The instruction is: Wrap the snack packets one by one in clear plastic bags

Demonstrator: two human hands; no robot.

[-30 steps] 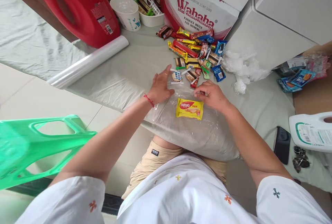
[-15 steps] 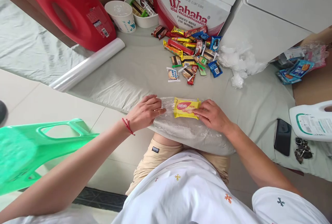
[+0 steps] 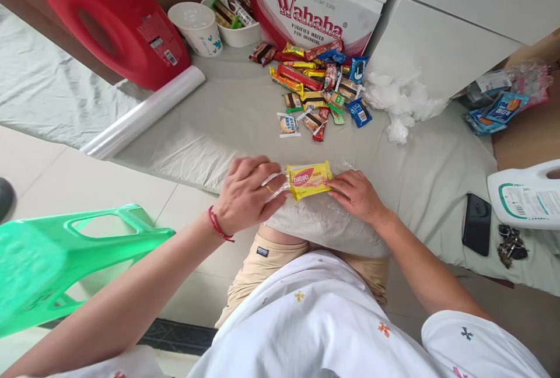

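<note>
A yellow nabati wafer packet [image 3: 308, 181] lies on clear plastic wrap [image 3: 324, 213] at the edge of the cloth-covered surface, close to my lap. My right hand [image 3: 356, 194] pinches the packet's right end between thumb and fingers. On the left side, my left hand [image 3: 254, 191], slightly blurred, has its fingers curled on a gathered edge of the wrap beside the packet. Part of that grip is hidden by the fingers. Beyond the hands lies a pile of small wrapped snacks [image 3: 306, 77].
A plastic wrap roll [image 3: 144, 112] lies left, near a red jug [image 3: 131, 34]. A paper cup [image 3: 196, 28] and snack-filled bowl [image 3: 240, 35] stand by the Wahaha carton [image 3: 315, 10]. Crumpled plastic [image 3: 398, 101], a phone [image 3: 476, 224] and keys [image 3: 511, 247] are right; a green stool [image 3: 65, 261] stands left.
My left hand has lifted and curled, drawing in the wrap at the packet's left. The packet has tilted slightly. My right hand stays at its right end.
</note>
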